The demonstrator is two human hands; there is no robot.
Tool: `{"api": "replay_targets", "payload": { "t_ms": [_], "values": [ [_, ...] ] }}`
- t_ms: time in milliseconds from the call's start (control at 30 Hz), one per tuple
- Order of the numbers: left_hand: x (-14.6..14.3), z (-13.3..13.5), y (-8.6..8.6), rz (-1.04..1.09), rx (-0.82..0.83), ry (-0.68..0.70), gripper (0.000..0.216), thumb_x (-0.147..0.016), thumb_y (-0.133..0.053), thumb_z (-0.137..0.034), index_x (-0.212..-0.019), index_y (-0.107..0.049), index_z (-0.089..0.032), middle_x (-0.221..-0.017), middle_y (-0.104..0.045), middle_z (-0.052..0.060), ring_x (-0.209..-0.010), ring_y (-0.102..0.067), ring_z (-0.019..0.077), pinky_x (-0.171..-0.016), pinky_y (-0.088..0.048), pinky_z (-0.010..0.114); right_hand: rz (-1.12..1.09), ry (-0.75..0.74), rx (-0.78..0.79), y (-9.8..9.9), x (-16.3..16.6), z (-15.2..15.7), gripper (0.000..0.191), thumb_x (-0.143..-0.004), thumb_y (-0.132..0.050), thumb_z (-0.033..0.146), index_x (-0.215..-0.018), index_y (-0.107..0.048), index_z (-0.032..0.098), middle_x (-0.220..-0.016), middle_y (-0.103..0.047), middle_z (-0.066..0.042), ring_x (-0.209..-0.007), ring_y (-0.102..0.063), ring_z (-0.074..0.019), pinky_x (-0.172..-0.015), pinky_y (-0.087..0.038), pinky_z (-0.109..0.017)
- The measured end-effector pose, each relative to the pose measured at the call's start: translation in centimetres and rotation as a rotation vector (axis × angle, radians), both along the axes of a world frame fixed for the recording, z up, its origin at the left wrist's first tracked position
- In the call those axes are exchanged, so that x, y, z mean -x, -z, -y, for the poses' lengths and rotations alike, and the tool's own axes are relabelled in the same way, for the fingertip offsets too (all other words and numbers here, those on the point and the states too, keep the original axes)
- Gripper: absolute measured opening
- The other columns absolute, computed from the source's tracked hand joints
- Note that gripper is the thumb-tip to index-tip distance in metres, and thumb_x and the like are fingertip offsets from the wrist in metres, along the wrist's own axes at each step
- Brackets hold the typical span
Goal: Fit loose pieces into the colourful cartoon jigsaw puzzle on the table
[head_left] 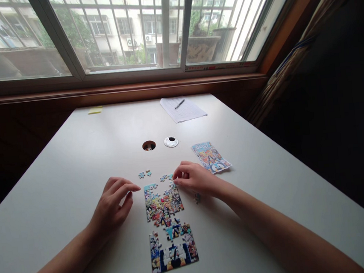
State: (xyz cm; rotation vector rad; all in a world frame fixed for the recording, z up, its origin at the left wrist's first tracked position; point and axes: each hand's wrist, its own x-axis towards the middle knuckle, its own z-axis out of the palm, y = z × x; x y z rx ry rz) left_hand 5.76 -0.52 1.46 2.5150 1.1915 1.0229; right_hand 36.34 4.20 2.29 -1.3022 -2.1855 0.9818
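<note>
A partly assembled jigsaw puzzle point(164, 204) with colourful cartoon figures lies on the white table, with gaps near its top and lower middle. My right hand point(194, 176) is at its top right corner, thumb and fingers pinched on a light blue puzzle piece point(171, 177). Left of the puzzle, my left hand point(115, 198) hovers with fingers apart and holds nothing; its index fingertip points at the top left corner. Two loose pieces point(145, 174) lie above the puzzle. Another loose piece point(197, 198) sits under my right wrist, partly in shadow.
A printed picture sheet point(211, 156) lies beyond my right hand. Farther back are a round cable hole point(149, 145), a silver ring cover point(171, 142), papers point(184, 112) with a pen point(179, 104) on them, and yellow sticky notes point(95, 110). A barred window is behind the table point(59, 165).
</note>
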Motion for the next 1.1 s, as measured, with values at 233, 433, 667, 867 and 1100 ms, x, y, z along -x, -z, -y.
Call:
{"api": "replay_targets", "payload": {
  "t_ms": [233,433,667,867,1100],
  "values": [
    [-0.03,-0.02,0.16,-0.040,-0.041,0.081,0.028,-0.089,-0.052,-0.003,-0.107,-0.064,-0.022,-0.100,-0.064,0.006,-0.099,-0.051,0.0234,-0.086,-0.045,0.037,-0.003,-0.013,-0.031,0.27,0.20,0.15,0.006,-0.083,-0.073,0.025,-0.088,-0.075,0.022,-0.092,-0.061,-0.003,-0.078,-0.060,-0.0128,-0.076,-0.049,-0.028],
    [-0.02,-0.08,0.30,-0.026,-0.045,0.083,0.028,-0.091,-0.051,-0.002,-0.107,-0.064,-0.021,-0.100,-0.063,0.006,-0.100,-0.051,0.0227,-0.086,-0.045,0.038,-0.005,-0.006,-0.026,0.35,0.14,0.04,0.005,-0.084,-0.072,0.024,-0.088,-0.075,0.022,-0.093,-0.062,-0.003,-0.077,-0.060,-0.0126,-0.076,-0.048,-0.028],
    [-0.02,-0.10,0.26,-0.021,-0.046,0.083,0.027,-0.090,-0.051,-0.002,-0.106,-0.064,-0.021,-0.099,-0.063,0.006,-0.100,-0.051,0.0229,-0.086,-0.045,0.038,-0.011,0.008,-0.014,0.08,-0.19,-0.07,0.009,-0.089,-0.066,0.023,-0.092,-0.074,0.022,-0.096,-0.064,-0.003,-0.076,-0.059,-0.0124,-0.073,-0.048,-0.027],
    [-0.06,-0.11,0.21,-0.017,-0.046,0.085,0.027,-0.091,-0.051,-0.002,-0.106,-0.064,-0.020,-0.099,-0.062,0.006,-0.099,-0.050,0.0225,-0.086,-0.045,0.038,-0.019,-0.038,-0.011,-0.12,0.11,0.13,0.009,-0.087,-0.071,0.028,-0.092,-0.075,0.022,-0.095,-0.062,-0.003,-0.077,-0.060,-0.0124,-0.077,-0.048,-0.027],
    [-0.11,0.03,0.29,-0.046,-0.067,0.086,0.028,-0.091,-0.052,-0.003,-0.107,-0.065,-0.021,-0.101,-0.064,0.007,-0.101,-0.051,0.0232,-0.086,-0.046,0.039,0.025,-0.062,-0.083,-0.03,0.48,0.23,0.009,-0.083,-0.078,0.028,-0.090,-0.075,0.022,-0.089,-0.063,-0.002,-0.085,-0.060,-0.0155,-0.082,-0.047,-0.029]
  ]
}}
